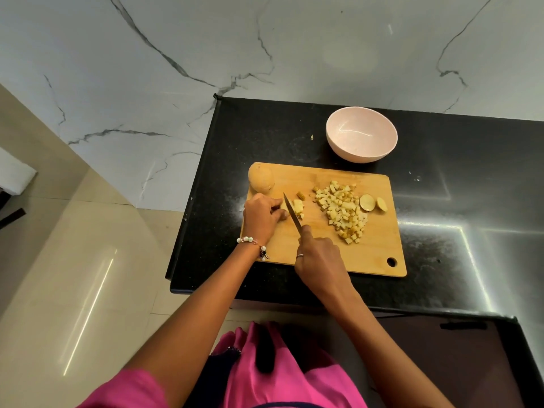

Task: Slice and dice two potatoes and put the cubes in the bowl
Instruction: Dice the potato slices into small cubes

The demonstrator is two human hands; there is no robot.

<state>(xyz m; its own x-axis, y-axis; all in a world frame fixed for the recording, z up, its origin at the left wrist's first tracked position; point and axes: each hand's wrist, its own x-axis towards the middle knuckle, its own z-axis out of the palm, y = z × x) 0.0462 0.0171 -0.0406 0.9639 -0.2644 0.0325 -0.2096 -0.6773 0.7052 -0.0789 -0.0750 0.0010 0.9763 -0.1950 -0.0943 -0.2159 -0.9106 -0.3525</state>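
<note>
On the wooden cutting board (368, 254) my left hand (260, 216) holds a bundle of potato strips (297, 208) down with curled fingers. My right hand (319, 257) grips a knife (291, 212), its blade set into the strips just right of my left fingers. A heap of potato cubes (343, 210) lies in the middle of the board, with two round end slices (372, 203) at its right. A whole unpeeled potato (260, 179) sits at the board's far left corner. The pale pink bowl (361, 134) stands behind the board and holds nothing.
The board lies on a black stone counter (441, 187) whose left edge runs close to the board. A marble wall rises behind. One stray brown-skinned piece (300, 195) lies between the strips and the heap.
</note>
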